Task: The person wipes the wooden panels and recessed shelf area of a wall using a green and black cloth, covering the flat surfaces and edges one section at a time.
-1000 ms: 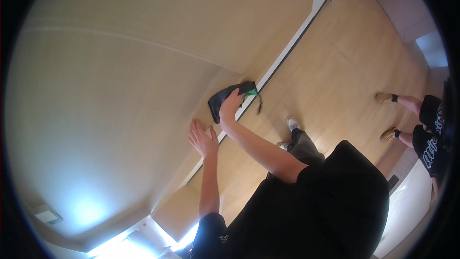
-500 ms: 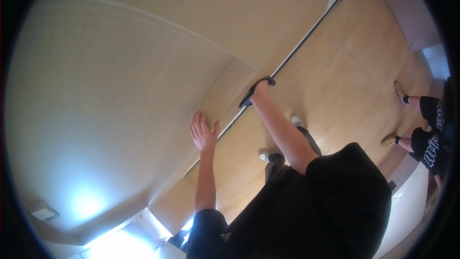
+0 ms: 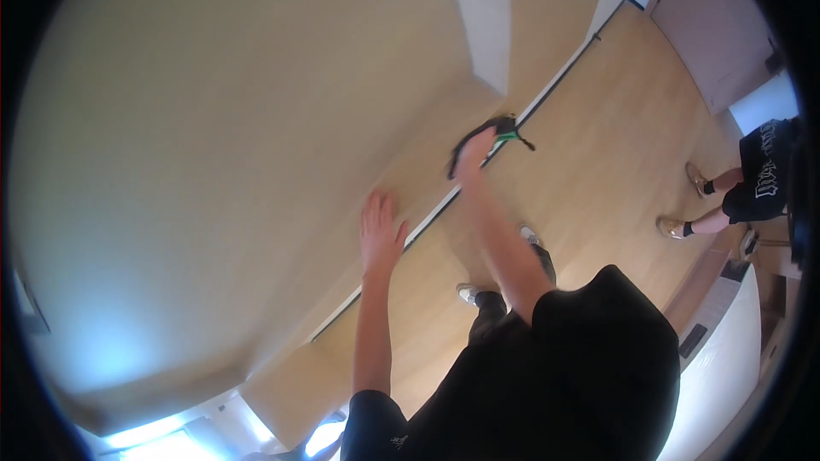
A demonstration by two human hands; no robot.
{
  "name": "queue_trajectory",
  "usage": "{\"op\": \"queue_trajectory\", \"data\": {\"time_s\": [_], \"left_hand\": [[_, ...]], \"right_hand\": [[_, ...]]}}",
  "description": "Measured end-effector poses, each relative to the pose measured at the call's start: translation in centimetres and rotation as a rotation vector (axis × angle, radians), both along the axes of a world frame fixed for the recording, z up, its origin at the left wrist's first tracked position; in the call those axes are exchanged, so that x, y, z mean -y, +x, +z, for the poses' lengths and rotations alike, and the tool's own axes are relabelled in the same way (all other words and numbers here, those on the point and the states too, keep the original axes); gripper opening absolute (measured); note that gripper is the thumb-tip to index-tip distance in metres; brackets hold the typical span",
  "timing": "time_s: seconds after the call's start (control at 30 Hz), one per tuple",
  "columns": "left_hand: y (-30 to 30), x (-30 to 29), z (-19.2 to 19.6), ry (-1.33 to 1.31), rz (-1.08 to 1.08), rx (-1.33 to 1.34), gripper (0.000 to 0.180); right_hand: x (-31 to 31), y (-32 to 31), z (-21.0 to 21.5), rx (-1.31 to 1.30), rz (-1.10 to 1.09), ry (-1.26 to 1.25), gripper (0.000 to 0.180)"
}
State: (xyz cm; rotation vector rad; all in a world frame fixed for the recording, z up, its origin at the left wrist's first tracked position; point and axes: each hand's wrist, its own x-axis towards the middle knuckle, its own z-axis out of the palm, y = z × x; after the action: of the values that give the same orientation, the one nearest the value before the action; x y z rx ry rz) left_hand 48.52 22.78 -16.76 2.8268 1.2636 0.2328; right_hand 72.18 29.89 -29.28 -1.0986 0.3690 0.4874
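My right hand [image 3: 472,156] is closed around a dark, floppy, cloth-like piece [image 3: 504,125] with a bright green patch showing at one side. The hand is slightly smeared by motion, and part of the piece lies hidden behind it. It is held up against or close to the tan wall [image 3: 256,162]; I cannot tell whether it touches. Further left, my left hand [image 3: 380,235] is open, its fingers stretched toward the same wall and apparently flat on it. Nothing is in that hand.
A white, dark-edged baseboard [image 3: 440,207] runs diagonally between wall and wood-toned floor [image 3: 589,128]. Another person in dark shorts [image 3: 760,175] stands at the right. Behind are a pinkish door [image 3: 713,30] and a white rounded object [image 3: 726,358]. My shoes [image 3: 467,293] are on the floor.
My right hand and the dark piece have moved right and slightly up, and the green patch now shows. My left hand has shifted slightly right. The view has turned, showing a white wall strip.
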Motion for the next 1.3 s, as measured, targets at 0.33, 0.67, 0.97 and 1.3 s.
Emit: {"op": "queue_trajectory", "data": {"time_s": [0.33,0.67,0.97,1.3], "left_hand": [[-10.7,10.0,-1.6,0.389,0.414,0.08,0.067],[-15.4,6.3,-1.2,0.392,0.402,0.169,0.063],[-19.9,5.9,-4.6,0.32,0.441,0.179,0.063],[-17.4,4.4,-2.5,0.307,0.452,0.171,0.064]], "right_hand": [[10.9,-9.5,5.7,1.121,0.266,-0.71,0.052],[5.2,-1.4,10.6,1.639,0.716,-1.002,0.044],[3.1,-3.9,7.7,1.56,0.453,-1.166,0.047],[10.6,-15.4,9.7,1.617,0.978,-0.697,0.055]]}}
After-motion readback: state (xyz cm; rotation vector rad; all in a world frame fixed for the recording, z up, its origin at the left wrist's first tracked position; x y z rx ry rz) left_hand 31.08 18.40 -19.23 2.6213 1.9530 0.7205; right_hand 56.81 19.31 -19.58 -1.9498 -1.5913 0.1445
